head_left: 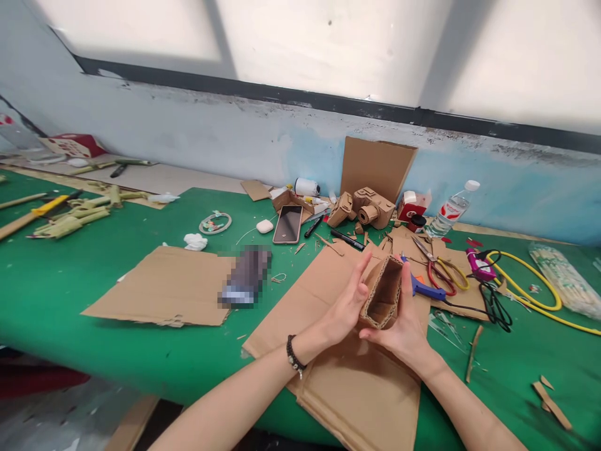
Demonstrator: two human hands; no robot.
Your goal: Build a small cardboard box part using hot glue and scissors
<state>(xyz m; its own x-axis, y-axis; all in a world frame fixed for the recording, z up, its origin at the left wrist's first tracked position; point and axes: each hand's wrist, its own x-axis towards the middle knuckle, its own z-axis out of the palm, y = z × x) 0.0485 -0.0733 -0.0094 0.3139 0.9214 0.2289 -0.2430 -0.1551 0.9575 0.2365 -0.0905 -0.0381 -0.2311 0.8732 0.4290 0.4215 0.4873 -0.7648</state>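
Note:
Between my hands is a small open-ended cardboard box (385, 291), its hollow inside facing me and its corrugated edges showing. My left hand (345, 312) presses on the box's left side with fingers stretched upward. On the opposite side, my right hand (407, 329) grips it, the thumb lying by the lower edge. Under both hands lies a large cardboard sheet (366, 391). Just right of the box, a blue hot glue gun (428, 289) rests on cardboard, partly hidden by my right hand. Scissors with red and yellow handles (436, 266) lie behind it.
A cardboard camera model (374, 207) stands at the back, near a water bottle (451, 210). A phone (288, 224) and black markers (347, 239) lie further left. Another cardboard sheet (171, 285) is on the green table. A yellow cable (526, 297) curves at right.

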